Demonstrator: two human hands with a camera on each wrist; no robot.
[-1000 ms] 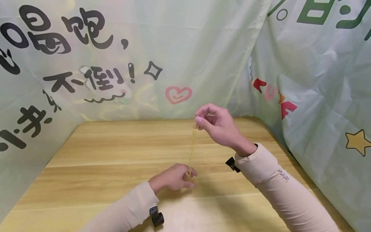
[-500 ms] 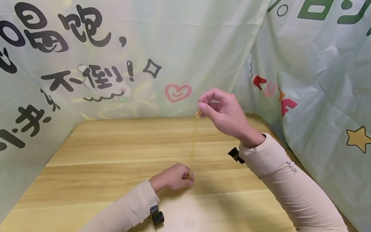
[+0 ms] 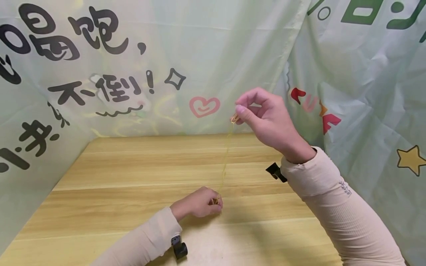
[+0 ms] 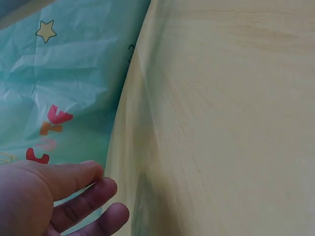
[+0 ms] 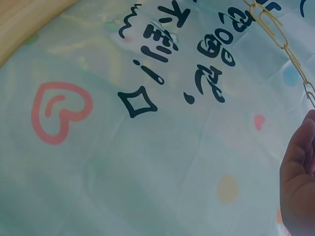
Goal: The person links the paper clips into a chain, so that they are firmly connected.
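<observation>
A chain of gold paper clips [image 3: 227, 149] runs from one hand to the other, stretched nearly straight and slightly slanted above the table. My right hand [image 3: 271, 118] is raised and pinches the top clip between thumb and fingertips. Lower down, near the wooden tabletop, my left hand [image 3: 201, 202] has its fingers curled round the chain's bottom end, partly hidden by the hand. Linked gold clips [image 5: 275, 32] show in the right wrist view, leading towards the right hand's fingers [image 5: 298, 157]. At the left wrist view's lower left, the left hand [image 4: 59, 196] appears with the fingers bent.
The wood-grain table [image 3: 133, 162] spreads under both hands. Pale green printed cloth [image 3: 233, 55] stands behind it, and more cloth [image 3: 366, 92] hangs along the right side. Each wrist bears a small black camera, one on the left sleeve [image 3: 179, 248], one on the right [image 3: 276, 171].
My right hand has risen and moved right, drawing the chain's upper end with it. My left hand has stayed in place, its fingers closing round the lower clips.
</observation>
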